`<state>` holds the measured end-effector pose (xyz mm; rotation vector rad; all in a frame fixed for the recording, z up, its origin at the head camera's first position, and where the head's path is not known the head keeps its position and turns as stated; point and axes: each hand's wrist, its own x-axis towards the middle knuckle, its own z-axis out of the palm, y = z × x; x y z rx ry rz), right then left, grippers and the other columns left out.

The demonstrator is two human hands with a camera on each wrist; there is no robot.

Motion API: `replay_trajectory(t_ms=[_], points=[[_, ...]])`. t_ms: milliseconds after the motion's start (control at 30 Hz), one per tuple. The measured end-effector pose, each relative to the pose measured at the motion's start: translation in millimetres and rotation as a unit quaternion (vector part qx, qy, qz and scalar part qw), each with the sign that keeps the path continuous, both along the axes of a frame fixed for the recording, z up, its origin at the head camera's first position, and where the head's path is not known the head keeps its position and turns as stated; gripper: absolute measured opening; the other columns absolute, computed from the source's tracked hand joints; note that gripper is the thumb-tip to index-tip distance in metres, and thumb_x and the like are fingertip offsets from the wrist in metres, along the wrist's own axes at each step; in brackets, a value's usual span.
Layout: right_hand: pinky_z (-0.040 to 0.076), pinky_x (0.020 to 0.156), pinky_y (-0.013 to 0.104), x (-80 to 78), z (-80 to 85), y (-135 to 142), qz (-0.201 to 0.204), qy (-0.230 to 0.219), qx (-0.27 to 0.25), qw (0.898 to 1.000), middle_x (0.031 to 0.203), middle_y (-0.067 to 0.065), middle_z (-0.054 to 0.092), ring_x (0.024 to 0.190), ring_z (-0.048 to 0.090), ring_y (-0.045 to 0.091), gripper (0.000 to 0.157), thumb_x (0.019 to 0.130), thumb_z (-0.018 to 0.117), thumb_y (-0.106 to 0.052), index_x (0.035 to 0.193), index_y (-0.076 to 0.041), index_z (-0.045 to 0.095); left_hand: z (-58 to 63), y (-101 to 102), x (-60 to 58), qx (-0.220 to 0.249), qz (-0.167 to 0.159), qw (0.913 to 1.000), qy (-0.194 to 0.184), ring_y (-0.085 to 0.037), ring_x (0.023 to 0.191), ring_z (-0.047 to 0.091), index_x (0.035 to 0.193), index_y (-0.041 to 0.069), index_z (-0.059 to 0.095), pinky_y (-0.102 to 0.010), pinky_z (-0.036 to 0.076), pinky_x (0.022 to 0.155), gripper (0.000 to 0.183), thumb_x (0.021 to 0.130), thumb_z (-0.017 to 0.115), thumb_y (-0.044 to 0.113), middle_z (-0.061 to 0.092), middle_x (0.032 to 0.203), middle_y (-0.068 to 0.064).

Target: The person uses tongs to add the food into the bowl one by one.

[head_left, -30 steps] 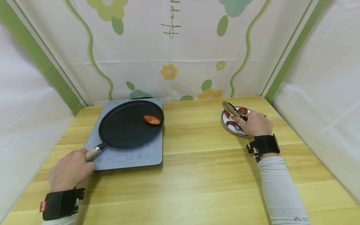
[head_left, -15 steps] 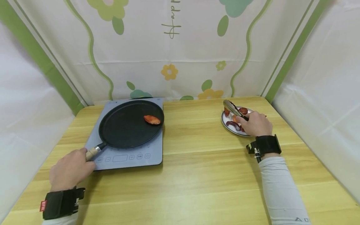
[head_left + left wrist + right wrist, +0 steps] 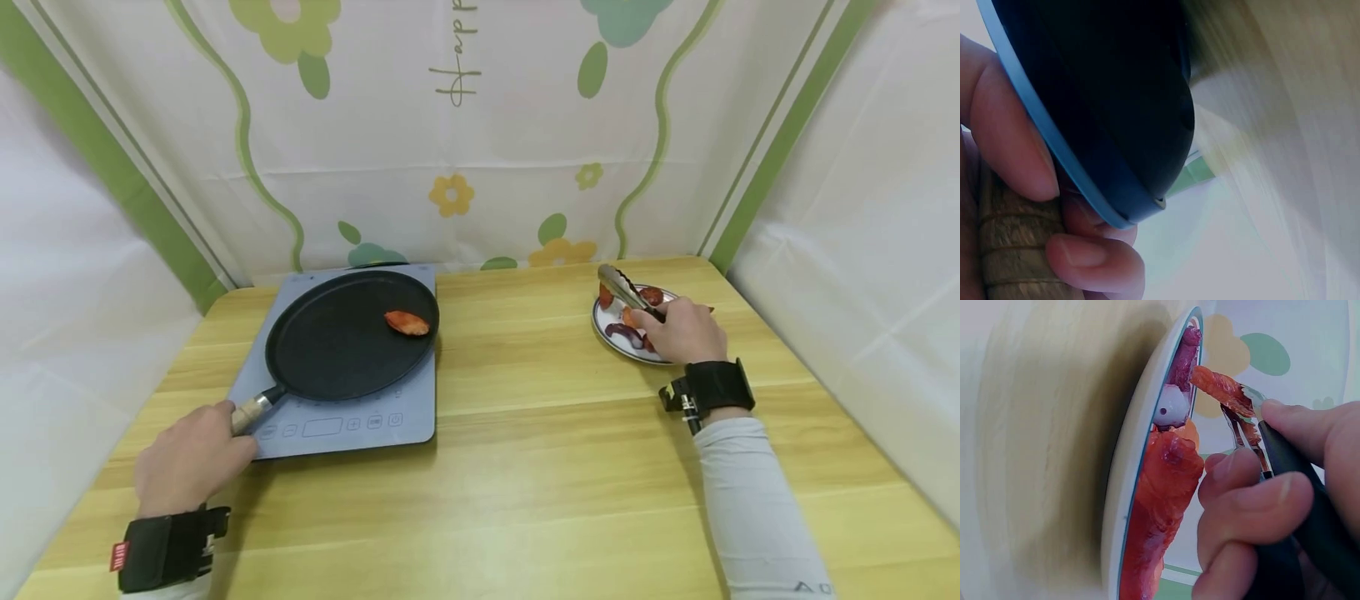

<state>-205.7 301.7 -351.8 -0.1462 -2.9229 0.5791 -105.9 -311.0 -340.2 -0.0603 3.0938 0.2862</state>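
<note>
Left hand (image 3: 193, 454) at the near-left corner of a grey induction cooktop (image 3: 412, 417): fingers curled round the wooden handle (image 3: 251, 412) of a flat black frying pan (image 3: 337, 346). Pan sits on the cooktop, handle angled toward the person. One orange-red food piece (image 3: 407, 323) lies inside, near the pan's right edge.

Right hand (image 3: 686, 333) over a rimmed white plate (image 3: 600, 329), well apart from the pan; fingers pinch the dark grips of metal tongs (image 3: 617, 282), which point away to the far left. Right wrist view: a reddish strip (image 3: 1215, 385) shows at the tongs' metal ends; whether clamped, cannot tell. On the plate, a purple piece with a whitish end (image 3: 1172, 405) and a larger red-orange piece (image 3: 1169, 494).

Wood-grain worktop (image 3: 525, 467) carries everything. Black bands on both wrists. Flower-printed cloth (image 3: 517, 125) hangs behind.
</note>
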Motion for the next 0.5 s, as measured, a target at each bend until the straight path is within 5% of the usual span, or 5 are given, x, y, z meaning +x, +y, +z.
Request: replay_trajectory(t_ms=[500], points=[[0.031, 0.050, 0.036, -0.7, 0.2, 2.1, -0.010, -0.014, -0.013, 1.000, 0.066, 0.005, 0.048, 0.061, 0.047, 0.024, 0.064, 0.085, 0.038, -0.075, 0.070, -0.015, 0.054, 0.0, 1.1, -1.2, -0.003, 0.002, 1.0000, 0.000, -0.022, 0.057, 0.041, 0.076, 0.012, 0.044, -0.037, 0.028, 0.046, 0.012, 0.074, 0.050, 0.022, 0.041, 0.067, -0.005]])
